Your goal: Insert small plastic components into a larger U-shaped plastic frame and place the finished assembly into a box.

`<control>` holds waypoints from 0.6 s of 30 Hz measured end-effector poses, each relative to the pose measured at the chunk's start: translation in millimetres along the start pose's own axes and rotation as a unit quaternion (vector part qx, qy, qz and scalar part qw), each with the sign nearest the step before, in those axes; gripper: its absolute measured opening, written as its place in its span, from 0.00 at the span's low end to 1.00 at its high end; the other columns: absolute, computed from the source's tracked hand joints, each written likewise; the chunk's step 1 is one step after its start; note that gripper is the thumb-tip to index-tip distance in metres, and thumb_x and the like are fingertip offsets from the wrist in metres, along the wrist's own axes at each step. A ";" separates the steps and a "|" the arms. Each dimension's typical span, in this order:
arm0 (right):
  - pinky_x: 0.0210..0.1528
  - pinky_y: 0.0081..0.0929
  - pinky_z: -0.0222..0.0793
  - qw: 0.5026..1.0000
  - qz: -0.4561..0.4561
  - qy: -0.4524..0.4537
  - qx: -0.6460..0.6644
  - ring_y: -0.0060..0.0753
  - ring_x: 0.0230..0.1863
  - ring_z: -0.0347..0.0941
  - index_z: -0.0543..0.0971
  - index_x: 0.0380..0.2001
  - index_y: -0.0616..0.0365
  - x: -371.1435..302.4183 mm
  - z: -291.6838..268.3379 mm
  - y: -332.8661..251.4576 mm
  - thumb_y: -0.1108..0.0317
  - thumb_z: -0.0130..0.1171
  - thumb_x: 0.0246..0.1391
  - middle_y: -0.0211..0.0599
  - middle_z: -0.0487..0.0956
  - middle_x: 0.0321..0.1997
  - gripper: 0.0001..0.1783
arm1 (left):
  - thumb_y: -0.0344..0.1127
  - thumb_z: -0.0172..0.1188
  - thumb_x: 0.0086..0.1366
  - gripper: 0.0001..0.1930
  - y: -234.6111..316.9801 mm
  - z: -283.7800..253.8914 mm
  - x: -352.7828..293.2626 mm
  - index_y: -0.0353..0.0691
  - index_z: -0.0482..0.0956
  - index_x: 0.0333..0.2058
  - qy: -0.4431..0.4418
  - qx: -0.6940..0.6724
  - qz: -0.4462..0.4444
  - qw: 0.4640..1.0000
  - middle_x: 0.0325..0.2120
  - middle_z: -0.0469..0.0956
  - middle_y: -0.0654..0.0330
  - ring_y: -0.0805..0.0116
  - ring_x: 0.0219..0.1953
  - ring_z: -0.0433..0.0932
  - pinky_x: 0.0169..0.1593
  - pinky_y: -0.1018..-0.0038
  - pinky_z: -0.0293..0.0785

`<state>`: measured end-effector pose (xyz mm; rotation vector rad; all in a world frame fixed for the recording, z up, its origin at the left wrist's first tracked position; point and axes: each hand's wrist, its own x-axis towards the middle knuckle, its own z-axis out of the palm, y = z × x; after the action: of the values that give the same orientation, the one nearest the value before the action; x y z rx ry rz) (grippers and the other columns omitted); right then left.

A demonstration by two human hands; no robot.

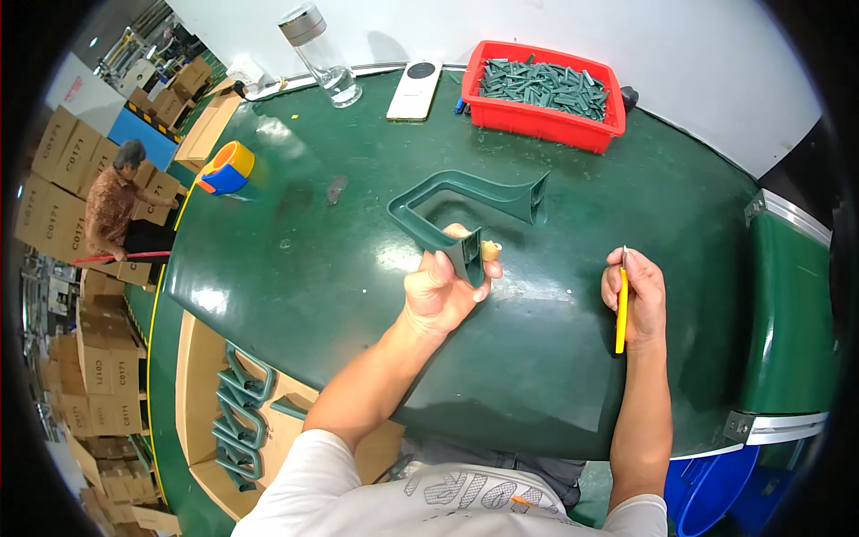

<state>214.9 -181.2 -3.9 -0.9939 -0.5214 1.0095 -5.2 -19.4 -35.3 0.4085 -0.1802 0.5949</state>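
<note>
My left hand [434, 294] is closed around one flared end of a green plastic handle [465, 186], a bent U-shaped piece. The handle's other flared end points away to the right, above the table. A tan covering wraps one fingertip of this hand. Further right, my right hand [646, 300] grips a yellow utility knife [621, 315]. Its slim body hangs down toward me and its tip shows just above my fingers. Knife and handle are well apart.
On the green table [340, 242] stand a red bin [537, 128] of small green pieces, a phone [414, 90], a glass bottle [333, 79] and tape rolls [229, 168]. A carton [194, 394] of green handles sits lower left, a conveyor belt [792, 304] right. Another person [123, 201] is far left.
</note>
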 end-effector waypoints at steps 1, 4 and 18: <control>0.17 0.18 0.56 1.000 0.000 -0.001 0.002 0.23 0.15 0.62 0.73 0.32 0.64 0.9 -1.4 0.8 0.63 0.46 0.61 0.31 0.67 0.16 0.14 | 0.44 0.59 0.60 0.19 0.6 -1.6 -0.3 0.44 0.70 0.47 -0.011 -0.004 0.008 1.000 0.44 0.74 0.44 0.52 0.42 0.76 0.30 0.73 0.71; 0.16 0.18 0.56 1.000 -0.002 -0.003 0.004 0.23 0.15 0.62 0.73 0.32 0.64 1.7 -6.1 3.2 0.63 0.46 0.62 0.31 0.67 0.15 0.14 | 0.44 0.59 0.60 0.19 1.3 -0.7 -0.1 0.43 0.70 0.47 -0.002 -0.007 0.004 1.000 0.44 0.74 0.44 0.53 0.42 0.76 0.30 0.73 0.70; 0.17 0.29 0.63 0.743 -0.304 -0.110 -0.586 0.36 0.15 0.68 0.80 0.31 0.56 -25.6 85.8 -19.7 0.70 0.64 0.44 0.35 0.70 0.17 0.08 | 0.50 0.55 0.58 0.17 7.5 24.8 8.9 0.40 0.70 0.29 0.077 0.190 0.032 0.978 0.10 0.70 0.55 0.65 0.09 0.66 0.13 0.75 0.60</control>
<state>146.9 -169.4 56.3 -1.6265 -1.6812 0.0746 -3.4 -19.7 -8.0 0.7253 0.0715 0.7247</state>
